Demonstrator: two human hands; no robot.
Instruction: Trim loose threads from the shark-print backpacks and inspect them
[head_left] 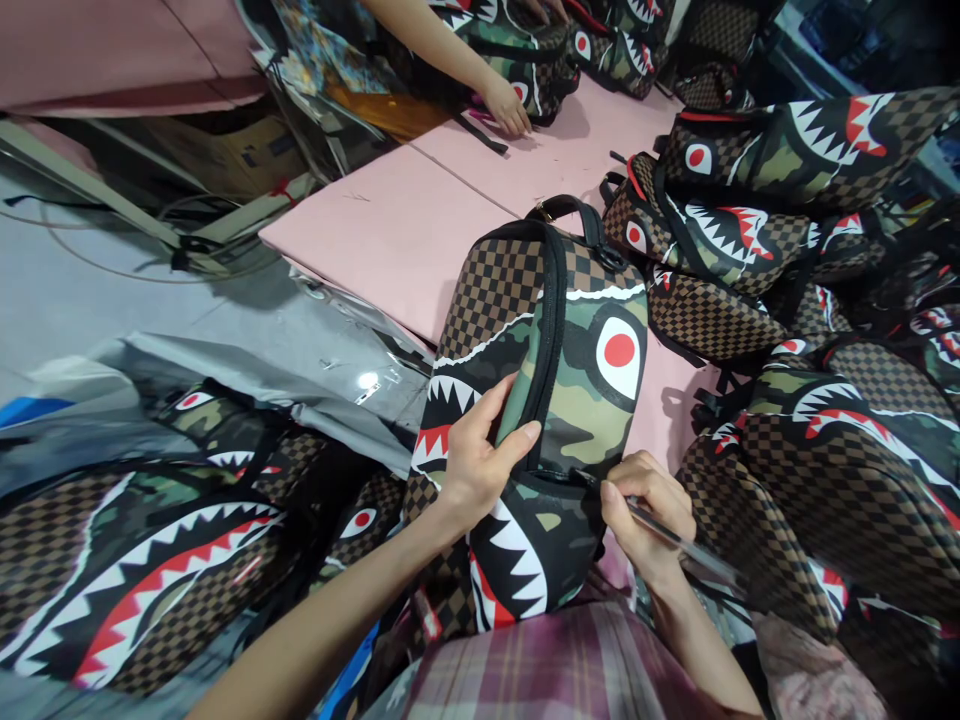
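A pink, smooth-topped desk (352, 215) with a pale edge stretches from the middle toward the upper right, a thin dark seam (457, 178) crossing its top. At the upper left is a second pink flat surface (112, 50), also marked by a dark line. Beneath it show pale, straight frame bars (105, 185), a red tie (281, 188) on one of them, and a brown cardboard box (266, 160) in shadow. The grey, glossy floor (150, 320) carries a thin, curving cable (150, 279) and a bright white light reflection (367, 380). Crumpled grey sheeting (202, 355) lies at lower left. The upper-right background is dark, bluish and blurred.
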